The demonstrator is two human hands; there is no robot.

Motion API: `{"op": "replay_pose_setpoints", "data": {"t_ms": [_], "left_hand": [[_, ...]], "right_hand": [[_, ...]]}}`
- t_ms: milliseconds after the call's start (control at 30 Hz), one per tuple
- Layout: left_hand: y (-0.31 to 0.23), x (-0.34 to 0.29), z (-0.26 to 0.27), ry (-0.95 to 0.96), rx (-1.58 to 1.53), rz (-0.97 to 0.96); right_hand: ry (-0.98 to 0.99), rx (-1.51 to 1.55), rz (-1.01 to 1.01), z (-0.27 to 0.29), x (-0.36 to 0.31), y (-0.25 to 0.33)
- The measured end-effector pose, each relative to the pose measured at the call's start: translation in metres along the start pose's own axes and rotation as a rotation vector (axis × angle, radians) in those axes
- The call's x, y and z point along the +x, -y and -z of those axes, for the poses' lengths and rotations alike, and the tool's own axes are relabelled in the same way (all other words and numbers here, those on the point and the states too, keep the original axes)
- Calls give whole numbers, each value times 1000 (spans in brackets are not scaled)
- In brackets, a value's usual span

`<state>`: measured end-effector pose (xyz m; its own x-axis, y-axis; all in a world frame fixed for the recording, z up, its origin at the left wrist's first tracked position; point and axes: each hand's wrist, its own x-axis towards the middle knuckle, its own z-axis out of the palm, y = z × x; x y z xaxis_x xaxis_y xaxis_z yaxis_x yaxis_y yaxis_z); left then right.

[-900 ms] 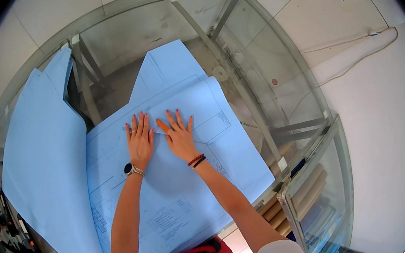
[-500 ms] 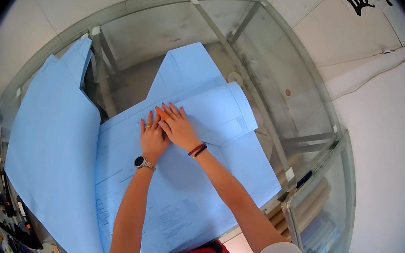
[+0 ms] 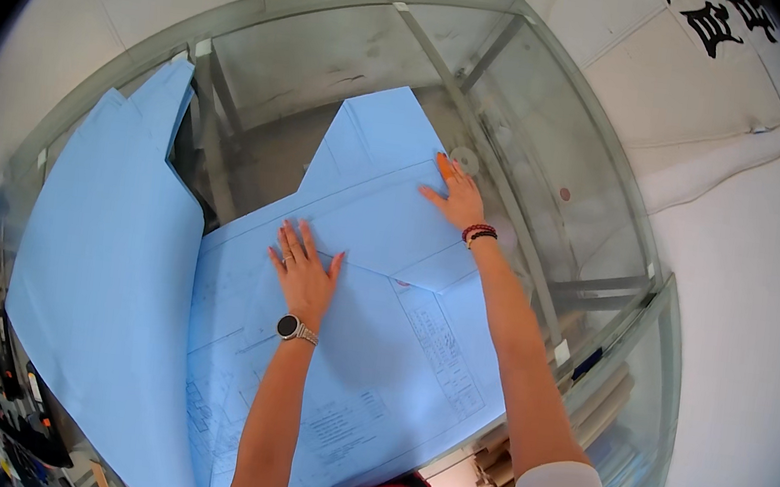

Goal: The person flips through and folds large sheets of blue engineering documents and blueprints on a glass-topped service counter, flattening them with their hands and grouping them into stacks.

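Observation:
A large blue drawing sheet (image 3: 339, 353) lies on the glass table, with fine printed lines and blocks of text. A strip of it is folded over along the far side. My left hand (image 3: 305, 282), with a watch at its wrist, lies flat on the sheet with fingers spread, by the near edge of the fold. Farther right, my right hand (image 3: 461, 197) presses a small orange tool (image 3: 445, 166) onto the folded part near its right edge. The fingers partly cover the tool, so its exact kind is unclear. Beaded bracelets circle that wrist.
On the left, another part of the blue paper (image 3: 107, 279) rises in a loose curve. Tools and clutter (image 3: 25, 404) sit at the lower left. The metal frame (image 3: 502, 189) shows through the glass. Brown rolls (image 3: 598, 402) lie under glass at the right.
My hands were close together at the fold; the right has slid far to the right with the orange tool, and the curled right end of the fold now lies flat. My left fingers have spread.

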<state>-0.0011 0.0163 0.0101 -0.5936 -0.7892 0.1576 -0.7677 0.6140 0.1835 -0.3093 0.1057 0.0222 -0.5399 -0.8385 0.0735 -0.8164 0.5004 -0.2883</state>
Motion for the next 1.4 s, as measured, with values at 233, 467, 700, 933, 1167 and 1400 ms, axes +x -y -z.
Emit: {"op": "replay_pose_setpoints", "data": {"t_ms": [233, 467, 700, 933, 1167, 1400], "left_hand": [[-6, 5, 6, 93, 114, 19], [-2, 2, 0, 34, -33, 2], [11, 50, 52, 314, -246, 80], [81, 156, 76, 249, -705, -31], [66, 155, 27, 491, -268, -464], [70, 147, 11, 440, -413, -358]], "right_hand": [[333, -128, -62, 34, 37, -1], [129, -139, 65, 34, 29, 5], [150, 422, -44, 126, -28, 39], [367, 343, 541, 179, -139, 160], [735, 801, 608, 147, -209, 184], [1164, 649, 583, 84, -250, 214]]}}
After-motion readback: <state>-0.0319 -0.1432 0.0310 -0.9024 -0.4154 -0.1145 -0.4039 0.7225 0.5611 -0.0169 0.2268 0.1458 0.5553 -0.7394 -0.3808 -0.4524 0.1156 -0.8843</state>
